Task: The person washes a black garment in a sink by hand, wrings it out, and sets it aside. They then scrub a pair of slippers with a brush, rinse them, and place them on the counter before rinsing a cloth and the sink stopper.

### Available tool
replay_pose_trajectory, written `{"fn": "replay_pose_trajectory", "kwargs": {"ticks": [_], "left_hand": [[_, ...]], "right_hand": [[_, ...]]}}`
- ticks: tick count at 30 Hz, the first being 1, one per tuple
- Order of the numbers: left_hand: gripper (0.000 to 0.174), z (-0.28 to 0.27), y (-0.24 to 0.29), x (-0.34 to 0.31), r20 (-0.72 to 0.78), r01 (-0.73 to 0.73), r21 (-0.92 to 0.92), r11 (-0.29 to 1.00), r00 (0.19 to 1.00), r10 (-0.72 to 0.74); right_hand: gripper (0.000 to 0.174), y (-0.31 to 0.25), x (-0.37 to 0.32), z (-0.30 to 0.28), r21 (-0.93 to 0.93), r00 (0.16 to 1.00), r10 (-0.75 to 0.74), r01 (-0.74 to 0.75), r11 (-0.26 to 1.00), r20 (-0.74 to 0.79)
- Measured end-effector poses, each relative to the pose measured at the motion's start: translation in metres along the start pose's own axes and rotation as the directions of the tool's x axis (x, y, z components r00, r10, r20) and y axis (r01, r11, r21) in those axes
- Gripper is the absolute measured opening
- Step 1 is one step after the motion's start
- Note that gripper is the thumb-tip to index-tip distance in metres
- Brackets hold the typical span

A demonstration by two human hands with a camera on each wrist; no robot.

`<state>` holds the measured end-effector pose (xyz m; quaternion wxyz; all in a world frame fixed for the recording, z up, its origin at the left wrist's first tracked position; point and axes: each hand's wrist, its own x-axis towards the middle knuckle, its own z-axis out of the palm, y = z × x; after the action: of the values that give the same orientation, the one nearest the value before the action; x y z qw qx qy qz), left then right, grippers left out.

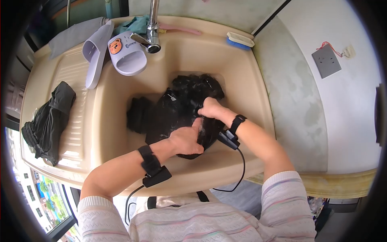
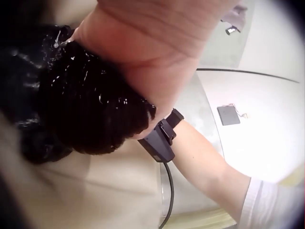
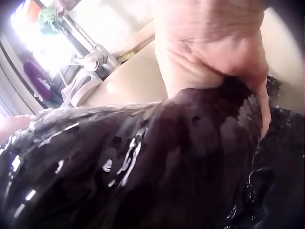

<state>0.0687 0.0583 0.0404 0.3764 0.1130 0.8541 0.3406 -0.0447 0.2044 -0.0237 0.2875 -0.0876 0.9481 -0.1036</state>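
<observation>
A soaked black garment [image 1: 173, 117] lies bunched in water in the basin of the beige sink [image 1: 117, 101]. My left hand [image 1: 186, 139] grips its near part, and a wet, rounded bulge of the cloth [image 2: 90, 100] shows against the palm in the left wrist view. Farther right and a little higher, my right hand [image 1: 213, 109] holds a fold of the same garment. In the right wrist view the fabric [image 3: 190, 143] stretches glistening from under that hand [image 3: 214, 62] toward the left. The fingertips of both hands are largely hidden by cloth.
A chrome faucet [image 1: 153, 38] overhangs the basin. Lavender slippers [image 1: 128, 60] rest beside it. Another dark garment [image 1: 50, 123] lies on the ribbed washboard at left. A blue-bristled brush [image 1: 240, 40] sits on the back right rim, a pink-handled brush [image 1: 181, 29] behind the faucet.
</observation>
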Motion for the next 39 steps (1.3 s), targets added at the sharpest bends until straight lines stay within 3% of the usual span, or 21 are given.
{"fn": "replay_pose_trajectory", "kwargs": {"ticks": [2, 4, 5, 8, 9, 11, 12, 13, 15, 16, 18, 20, 21, 22, 23, 25, 26, 27, 28, 31, 39], "left_hand": [[0.093, 0.002, -0.011, 0.005, 0.004, -0.076, -0.146, 0.986, 0.997, 0.078], [0.065, 0.004, -0.029, 0.009, -0.012, -0.175, -0.796, 0.579, 0.962, 0.274], [0.058, -0.004, -0.027, -0.001, 0.0, -0.107, -0.923, 0.37, 0.961, 0.277], [0.03, -0.026, -0.027, -0.023, -0.036, 0.064, -0.956, -0.287, 0.943, 0.33], [0.031, -0.029, -0.025, -0.025, -0.103, 0.082, -0.912, -0.403, 0.904, 0.416], [0.037, -0.034, -0.016, -0.029, -0.238, 0.082, -0.834, -0.545, 0.838, 0.49], [0.037, -0.034, -0.01, -0.031, -0.256, 0.076, -0.83, -0.553, 0.829, 0.497], [0.038, -0.033, -0.004, -0.036, -0.281, 0.106, -0.795, -0.597, 0.808, 0.518], [0.065, -0.021, -0.004, -0.031, -0.238, 0.18, -0.764, -0.62, 0.814, 0.53], [0.08, -0.015, -0.004, -0.029, -0.216, 0.216, -0.745, -0.631, 0.817, 0.535], [0.082, -0.017, 0.012, -0.049, -0.125, 0.489, -0.53, -0.693, 0.763, 0.634], [0.082, 0.002, -0.003, -0.042, -0.094, 0.32, -0.711, -0.626, 0.839, 0.537], [0.082, 0.008, -0.012, -0.041, -0.104, 0.142, -0.849, -0.509, 0.9, 0.424], [0.082, 0.002, -0.012, -0.052, -0.097, 0.145, -0.848, -0.51, 0.903, 0.418], [0.074, -0.011, -0.009, -0.07, -0.134, -0.032, -0.963, -0.266, 0.917, 0.375], [0.079, -0.032, -0.014, -0.079, -0.088, -0.216, -0.916, 0.338, 0.93, 0.357], [0.079, -0.034, -0.015, -0.077, -0.086, -0.212, -0.918, 0.336, 0.932, 0.353], [0.081, -0.036, -0.014, -0.075, -0.081, -0.329, -0.486, 0.809, 0.939, 0.333], [0.082, -0.035, -0.012, -0.074, -0.087, -0.298, 0.151, 0.943, 0.946, 0.313], [0.077, -0.025, -0.025, -0.066, -0.11, -0.233, 0.523, 0.82, 0.936, 0.336], [0.067, -0.03, -0.051, -0.068, -0.192, -0.141, 0.849, 0.509, 0.816, 0.545]], "right_hand": [[0.043, -0.008, -0.002, -0.004, -0.02, 0.997, 0.009, -0.007, 1.0, 0.082], [0.055, -0.008, -0.008, -0.018, 0.065, 0.987, -0.02, 0.01, 0.998, 0.157], [0.058, -0.008, -0.021, -0.03, 0.338, 0.991, -0.076, 0.034, 0.941, 0.112], [0.06, 0.021, -0.036, -0.061, 0.937, 0.977, -0.202, 0.013, 0.35, 0.062], [0.06, 0.031, -0.038, -0.056, 0.93, 0.977, -0.205, 0.016, 0.367, 0.064], [0.058, 0.055, -0.053, -0.033, 0.975, 0.963, -0.269, -0.04, -0.218, -0.021], [0.058, 0.047, -0.063, -0.025, 0.98, 0.962, -0.271, -0.033, -0.199, -0.022], [0.06, 0.029, -0.072, -0.012, 0.859, 0.876, -0.372, 0.424, 0.288, -0.307], [0.062, 0.002, -0.09, -0.021, 0.341, 0.682, -0.583, 0.729, 0.594, -0.442], [0.062, -0.018, -0.103, -0.043, 0.865, 0.855, -0.359, 0.461, 0.198, -0.374], [0.061, -0.025, -0.094, -0.058, 0.924, 0.964, -0.231, 0.036, -0.381, -0.133], [0.045, -0.015, -0.058, -0.066, 0.866, 0.745, -0.621, -0.122, -0.485, -0.243], [0.045, -0.01, -0.048, -0.08, 0.863, 0.746, -0.62, -0.127, -0.489, -0.242], [0.035, 0.001, -0.04, -0.097, 0.933, 0.879, -0.436, 0.024, -0.36, -0.191], [0.025, 0.008, -0.038, -0.101, 0.974, 0.962, -0.215, 0.131, -0.186, -0.171], [0.022, 0.009, -0.036, -0.093, 0.986, 0.973, -0.16, 0.165, -0.036, -0.168], [0.019, 0.009, -0.035, -0.088, 0.975, 0.978, -0.112, 0.188, 0.118, -0.176], [0.022, 0.007, -0.036, -0.079, 0.951, 0.969, -0.166, 0.216, 0.221, -0.181], [0.025, 0.009, -0.031, -0.066, 0.92, 0.962, -0.194, 0.245, 0.305, -0.192], [0.029, 0.017, -0.034, -0.036, 0.869, 0.97, -0.188, 0.221, 0.442, -0.151], [0.046, 0.043, -0.064, -0.011, 0.897, 0.82, -0.371, -0.43, 0.105, 0.436]]}}
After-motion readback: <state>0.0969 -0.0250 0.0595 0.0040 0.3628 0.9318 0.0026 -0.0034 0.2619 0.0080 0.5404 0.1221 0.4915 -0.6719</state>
